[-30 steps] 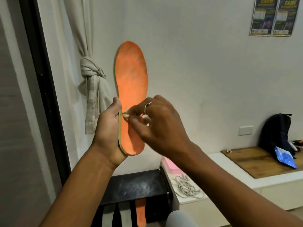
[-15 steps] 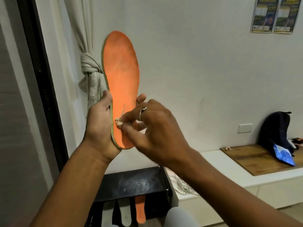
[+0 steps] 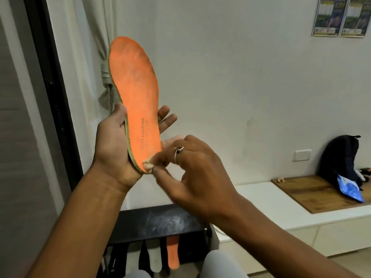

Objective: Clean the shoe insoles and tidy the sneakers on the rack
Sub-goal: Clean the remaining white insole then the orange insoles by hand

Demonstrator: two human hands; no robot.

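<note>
Insole (image 3: 134, 93), orange, stands nearly upright in your left hand (image 3: 112, 141): heel seated in the palm, toe up and tilted slightly left, thumb curled over its left edge, fingers showing behind its right edge. Your right hand (image 3: 190, 169), at the insole's heel end, pinches a small pale wad (image 3: 148, 166) between thumb and fingertips, touching the heel. The long axis runs upward from that wad, so in my judgement the wiping stroke must travel toward the toe. Below the insole, the black rack (image 3: 160, 221) holds a second orange insole (image 3: 173, 253) beside a pale insole (image 3: 155, 257), both on end.
</note>
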